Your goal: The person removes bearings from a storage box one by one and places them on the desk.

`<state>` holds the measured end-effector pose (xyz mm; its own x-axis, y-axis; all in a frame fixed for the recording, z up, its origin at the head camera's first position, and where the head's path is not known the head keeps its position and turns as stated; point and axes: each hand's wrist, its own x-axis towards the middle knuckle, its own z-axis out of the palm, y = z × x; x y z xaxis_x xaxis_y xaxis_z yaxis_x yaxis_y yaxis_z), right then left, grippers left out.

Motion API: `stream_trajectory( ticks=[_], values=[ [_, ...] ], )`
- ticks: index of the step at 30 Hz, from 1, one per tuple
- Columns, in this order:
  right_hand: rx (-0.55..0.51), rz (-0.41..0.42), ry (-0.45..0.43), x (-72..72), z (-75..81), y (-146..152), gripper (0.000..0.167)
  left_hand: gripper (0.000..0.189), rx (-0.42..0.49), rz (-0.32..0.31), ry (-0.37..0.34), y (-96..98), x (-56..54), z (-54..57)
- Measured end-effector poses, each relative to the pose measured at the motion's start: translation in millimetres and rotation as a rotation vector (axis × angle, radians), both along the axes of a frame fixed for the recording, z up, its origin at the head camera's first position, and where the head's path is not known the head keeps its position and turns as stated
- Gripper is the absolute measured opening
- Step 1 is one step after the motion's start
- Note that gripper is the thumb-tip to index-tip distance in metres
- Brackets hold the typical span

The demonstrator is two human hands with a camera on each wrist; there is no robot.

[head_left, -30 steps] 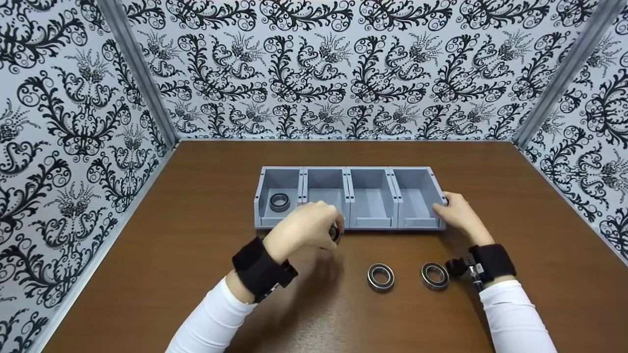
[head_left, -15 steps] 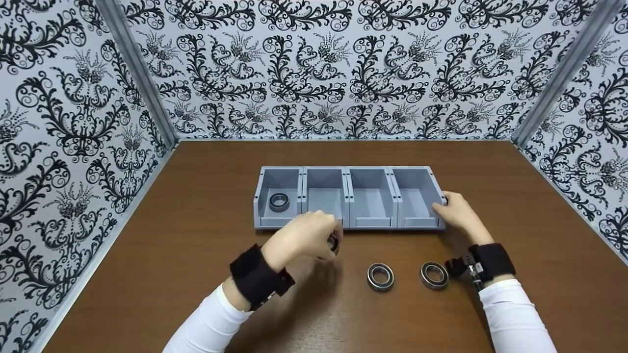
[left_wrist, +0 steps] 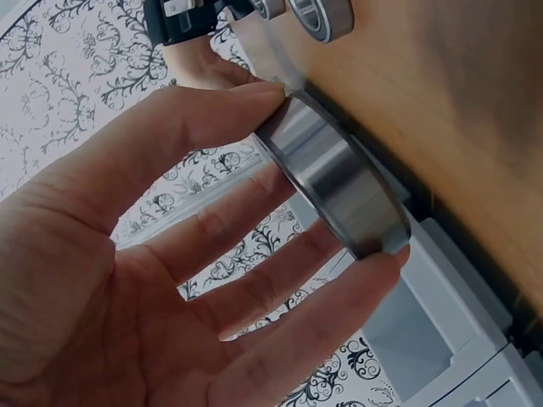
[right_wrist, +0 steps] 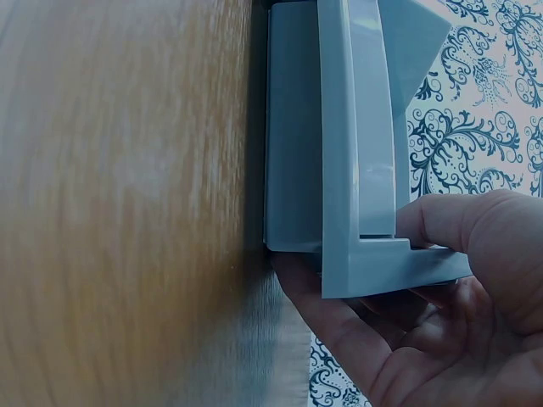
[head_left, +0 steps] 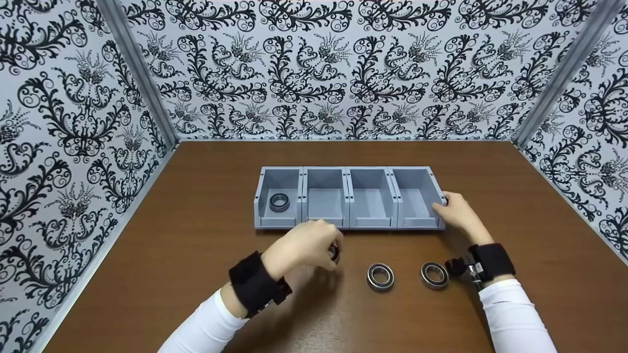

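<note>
My left hand (head_left: 306, 245) holds a ball bearing (left_wrist: 335, 178) between thumb and fingers, in front of the second compartment from the left; the left wrist view shows its shiny steel outer ring. In the head view the hand covers most of that bearing. With my right hand (head_left: 456, 213) I grip the right side wall of the grey four-part bin (right_wrist: 339, 153), thumb inside and fingers outside. Another bearing (head_left: 279, 202) lies in the leftmost compartment. On the table, a bearing (head_left: 380, 277) and a further bearing (head_left: 434, 275) lie flat in front of the bin.
The brown wooden table (head_left: 196, 186) carries everything. Patterned white and black panels (head_left: 314, 68) rise at its back and both sides, with grey metal posts (head_left: 140, 68) at the corners. A black wrist camera (head_left: 456, 267) sits close beside the right-hand bearing.
My left hand has drawn back with its bearing, away from the bin's front edge and toward me. The right hand, the bin and the other bearings have stayed put.
</note>
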<state>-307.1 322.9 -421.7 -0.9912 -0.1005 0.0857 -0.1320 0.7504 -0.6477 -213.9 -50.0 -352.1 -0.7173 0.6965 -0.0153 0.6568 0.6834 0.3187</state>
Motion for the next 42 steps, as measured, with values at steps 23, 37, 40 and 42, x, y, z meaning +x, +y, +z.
stream_trajectory(
  ticks=[23, 37, 40, 42],
  values=[
    [-0.017, 0.0, -0.005, 0.5, -0.4, 0, 0.04, 0.024, -0.014, -0.005, 0.043, 1.0, 7.8, -26.9],
    [-0.014, 0.0, -0.019, 1.2, 1.1, 0, 0.043, 0.026, -0.041, 0.019, 0.077, 1.8, 11.8, -37.0],
    [-0.011, -0.002, -0.019, 1.2, 1.3, -1, 0.043, 0.026, -0.038, 0.022, 0.08, 1.4, 11.9, -39.0],
    [-0.011, -0.003, -0.019, 1.0, 1.2, -1, 0.044, 0.027, -0.037, 0.021, 0.085, 1.4, 11.9, -40.0]
  ],
)
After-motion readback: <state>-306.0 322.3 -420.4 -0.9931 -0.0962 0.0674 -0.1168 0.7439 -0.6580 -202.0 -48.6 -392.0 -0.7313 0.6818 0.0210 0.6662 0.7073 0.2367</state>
